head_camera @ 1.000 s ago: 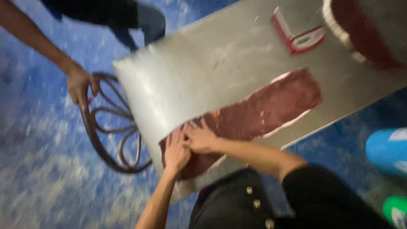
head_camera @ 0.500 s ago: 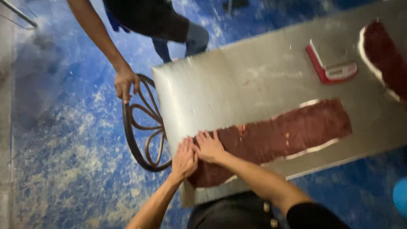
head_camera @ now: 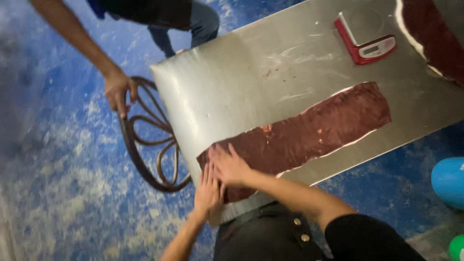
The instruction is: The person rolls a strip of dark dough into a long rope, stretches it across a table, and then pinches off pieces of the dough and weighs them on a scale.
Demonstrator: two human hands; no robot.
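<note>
Hands of another person come first, at the upper left of the frame: a co-worker's hand [head_camera: 117,90] grips the rim of a dark curved metal frame [head_camera: 150,150] that stands on the blue speckled floor [head_camera: 58,193] beside the steel table [head_camera: 232,92]. Low in the middle we see our left hand [head_camera: 207,189] laid flat, fingers together, on the near end of the long dark-brown strip [head_camera: 309,133], and our right hand [head_camera: 229,166] spread open just beside it, pressing the same end; neither grasps anything. The strip lies slantwise across the table from lower centre toward the right. We judge the work to be flattening it at this end, and the next move seems to call for even, sliding pressure rightward. At the upper right sits a small red scale [head_camera: 366,38] with a pale display; a second brown sheet [head_camera: 435,34] shows at the corner. A blue rounded object [head_camera: 449,181] sits at the right edge.
</note>
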